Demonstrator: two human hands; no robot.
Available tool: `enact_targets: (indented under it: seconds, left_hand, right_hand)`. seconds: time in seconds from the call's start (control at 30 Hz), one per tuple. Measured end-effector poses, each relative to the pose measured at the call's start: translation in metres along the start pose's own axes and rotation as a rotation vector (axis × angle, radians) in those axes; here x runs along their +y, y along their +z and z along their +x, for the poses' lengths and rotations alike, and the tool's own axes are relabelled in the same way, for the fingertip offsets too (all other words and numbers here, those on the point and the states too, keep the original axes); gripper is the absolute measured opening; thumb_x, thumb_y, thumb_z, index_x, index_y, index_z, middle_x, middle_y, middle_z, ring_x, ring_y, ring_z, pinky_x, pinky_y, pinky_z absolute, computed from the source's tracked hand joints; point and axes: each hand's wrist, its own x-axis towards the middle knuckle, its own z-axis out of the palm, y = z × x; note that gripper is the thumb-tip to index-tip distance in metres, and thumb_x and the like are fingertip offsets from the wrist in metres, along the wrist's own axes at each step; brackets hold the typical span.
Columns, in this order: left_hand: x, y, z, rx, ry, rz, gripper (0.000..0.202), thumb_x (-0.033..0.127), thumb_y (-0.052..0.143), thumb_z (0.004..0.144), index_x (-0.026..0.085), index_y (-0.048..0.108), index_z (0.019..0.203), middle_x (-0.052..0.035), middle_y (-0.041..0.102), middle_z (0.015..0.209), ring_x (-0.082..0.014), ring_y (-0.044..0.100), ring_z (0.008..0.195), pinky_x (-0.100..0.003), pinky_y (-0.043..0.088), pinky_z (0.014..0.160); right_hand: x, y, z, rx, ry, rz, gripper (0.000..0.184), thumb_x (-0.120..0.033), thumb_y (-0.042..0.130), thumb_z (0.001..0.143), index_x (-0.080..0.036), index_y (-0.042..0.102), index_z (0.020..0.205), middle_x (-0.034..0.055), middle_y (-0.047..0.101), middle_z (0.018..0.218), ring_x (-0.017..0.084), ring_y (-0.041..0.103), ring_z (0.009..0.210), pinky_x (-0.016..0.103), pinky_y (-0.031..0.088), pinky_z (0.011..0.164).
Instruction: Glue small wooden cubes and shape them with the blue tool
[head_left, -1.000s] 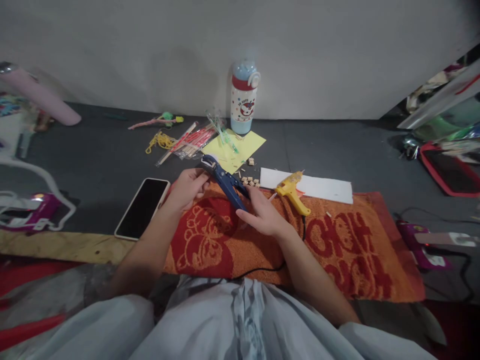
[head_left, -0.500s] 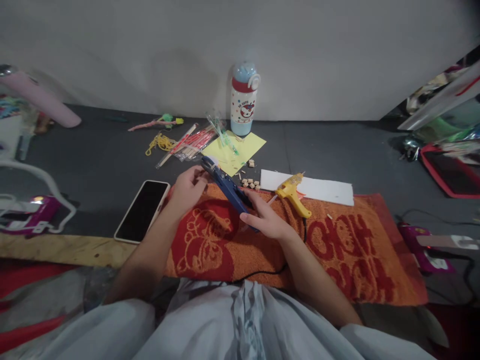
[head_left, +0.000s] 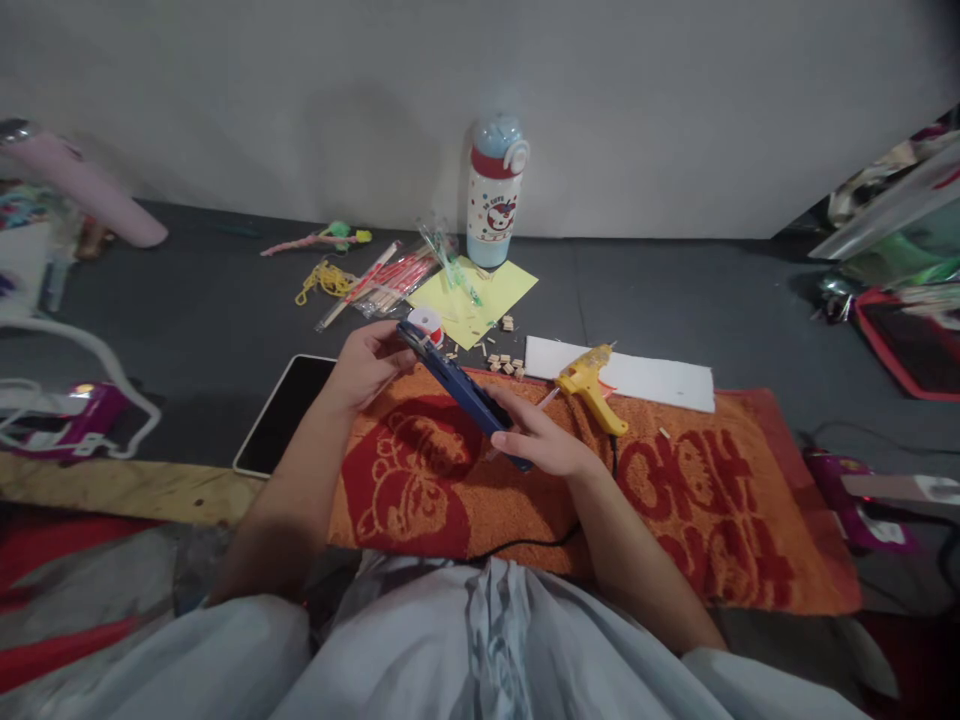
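Observation:
My right hand (head_left: 541, 436) is wrapped round the handles of a blue-handled hand cutter (head_left: 465, 390), which points up and left above the orange and red towel (head_left: 420, 500). The cutter's metal head lies close to my left hand (head_left: 367, 365). That hand's fingers are curled in a pinch at the head; whatever they hold is too small or hidden to name. Just past the cutter lie several small cut wooden pieces (head_left: 506, 365) and a white and red spool (head_left: 426, 325). A yellow glue gun (head_left: 590, 383) rests right of my right hand, partly on a white board (head_left: 660, 378).
Behind are a yellow paper sheet (head_left: 510, 290), packaged sticks (head_left: 394, 280), yellow cord (head_left: 326, 282) and a tall bottle (head_left: 495, 195). A phone (head_left: 281, 420) lies beside my left forearm. The glue gun's black cord (head_left: 529, 546) crosses the towel.
The cutter's handles look closer together, and its head has dipped slightly toward my left hand. More of the white and red spool shows. The whole view has shifted a little.

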Motion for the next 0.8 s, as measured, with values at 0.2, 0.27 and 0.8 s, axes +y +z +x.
enact_targets:
  seconds: [0.2,0.27,0.8]
  left_hand:
    - [-0.002,-0.003,0.002,-0.021,0.034,0.008,0.032,0.026,0.082,0.05,0.014,0.069,0.076,0.0007,0.062,0.057,-0.0084,0.052,0.045,-0.02,0.04,0.044]
    - [-0.002,-0.002,0.002,-0.014,0.031,-0.003,0.033,0.028,0.083,0.049,0.014,0.068,0.074,0.0,0.063,0.057,-0.0095,0.054,0.045,-0.02,0.04,0.042]
    - [-0.013,0.005,0.002,0.036,0.083,0.178,0.034,0.048,0.075,0.068,0.015,0.067,0.068,-0.0016,0.063,0.058,-0.0039,0.039,0.04,-0.018,0.028,0.039]
  right_hand:
    - [-0.004,0.001,0.0,-0.009,0.003,-0.003,0.071,-0.067,0.051,0.081,-0.019,0.048,0.134,0.0101,0.06,0.126,0.029,0.056,0.117,0.046,0.046,0.101]
    - [-0.004,0.001,0.0,-0.025,-0.006,0.017,0.071,-0.067,0.05,0.081,-0.019,0.048,0.134,0.0097,0.059,0.129,0.029,0.055,0.118,0.046,0.046,0.101]
    - [-0.001,0.002,0.002,0.228,-0.037,-0.324,0.072,-0.057,0.055,0.083,-0.012,0.037,0.136,0.0215,0.05,0.134,0.035,0.048,0.125,0.053,0.037,0.107]
